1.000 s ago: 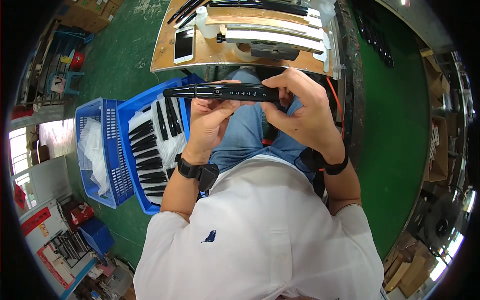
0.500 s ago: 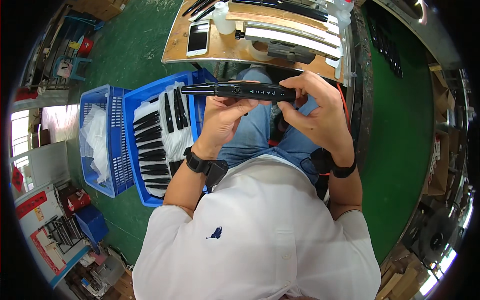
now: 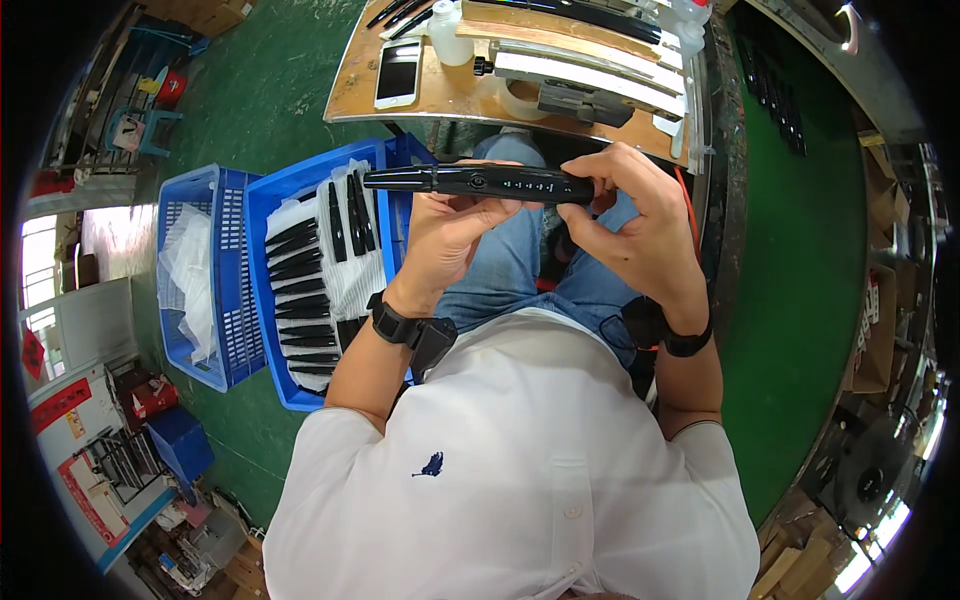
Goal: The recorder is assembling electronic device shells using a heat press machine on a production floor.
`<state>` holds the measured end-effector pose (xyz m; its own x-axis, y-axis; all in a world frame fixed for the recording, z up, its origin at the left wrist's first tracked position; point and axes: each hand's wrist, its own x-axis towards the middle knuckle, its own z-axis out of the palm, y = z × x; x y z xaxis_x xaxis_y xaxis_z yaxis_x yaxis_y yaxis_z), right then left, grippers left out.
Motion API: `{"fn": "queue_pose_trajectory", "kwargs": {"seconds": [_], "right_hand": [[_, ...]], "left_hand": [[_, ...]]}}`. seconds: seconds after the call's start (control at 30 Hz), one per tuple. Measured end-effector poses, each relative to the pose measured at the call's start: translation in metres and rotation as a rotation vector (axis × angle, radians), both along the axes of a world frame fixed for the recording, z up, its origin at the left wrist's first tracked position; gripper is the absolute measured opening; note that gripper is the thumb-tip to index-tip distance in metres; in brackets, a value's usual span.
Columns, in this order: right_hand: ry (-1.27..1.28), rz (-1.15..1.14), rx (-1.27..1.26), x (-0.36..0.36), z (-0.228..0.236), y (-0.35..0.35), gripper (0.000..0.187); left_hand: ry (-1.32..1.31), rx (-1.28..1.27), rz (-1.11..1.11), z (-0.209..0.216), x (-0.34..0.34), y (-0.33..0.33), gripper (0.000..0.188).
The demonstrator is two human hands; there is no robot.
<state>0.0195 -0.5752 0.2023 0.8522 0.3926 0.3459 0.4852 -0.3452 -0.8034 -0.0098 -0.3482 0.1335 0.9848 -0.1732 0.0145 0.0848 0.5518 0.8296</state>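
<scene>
A long, glossy black electric toothbrush handle (image 3: 520, 184) lies level in front of me, its tapered end pointing left. On its upturned side are a round button and a row of small pale marks. My left hand (image 3: 450, 235) is closed around its middle from below, thumb along the near edge; the other fingers are partly hidden behind it. My right hand (image 3: 640, 215) pinches the blunt right end between thumb and index finger. Both hands hold it above my lap.
At left, a blue crate (image 3: 262, 330) holds rows of similar black pieces on white padding. Beside it, another blue basket (image 3: 228, 350) contains white sheets. The workbench (image 3: 345, 100) ahead carries a phone (image 3: 398, 72), a white bottle (image 3: 450, 40) and a clamp-like fixture (image 3: 590, 85).
The grip and the toothbrush handle's position stay nearly the same. My view has shifted very slightly.
</scene>
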Motion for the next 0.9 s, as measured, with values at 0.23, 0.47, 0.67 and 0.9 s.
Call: {"fn": "queue_pose_trajectory", "kwargs": {"seconds": [0.23,0.47,0.67,0.9], "right_hand": [[0.003,-0.011,-0.030,0.001,0.000,-0.005,0.035],[0.187,0.007,0.078,0.001,-0.009,-0.011,0.034],[0.395,0.031,0.401,0.003,-0.019,-0.008,0.035],[0.510,0.110,0.598,0.000,-0.020,-0.009,0.041]], "left_hand": [[-0.052,-0.001,-0.004,0.002,0.001,-0.002,0.039],[-0.053,-0.065,-0.066,-0.001,0.003,0.004,0.026],[0.033,-0.193,-0.028,0.003,0.001,-0.006,0.019],[0.052,-0.201,-0.052,0.005,0.004,-0.015,0.026]]}}
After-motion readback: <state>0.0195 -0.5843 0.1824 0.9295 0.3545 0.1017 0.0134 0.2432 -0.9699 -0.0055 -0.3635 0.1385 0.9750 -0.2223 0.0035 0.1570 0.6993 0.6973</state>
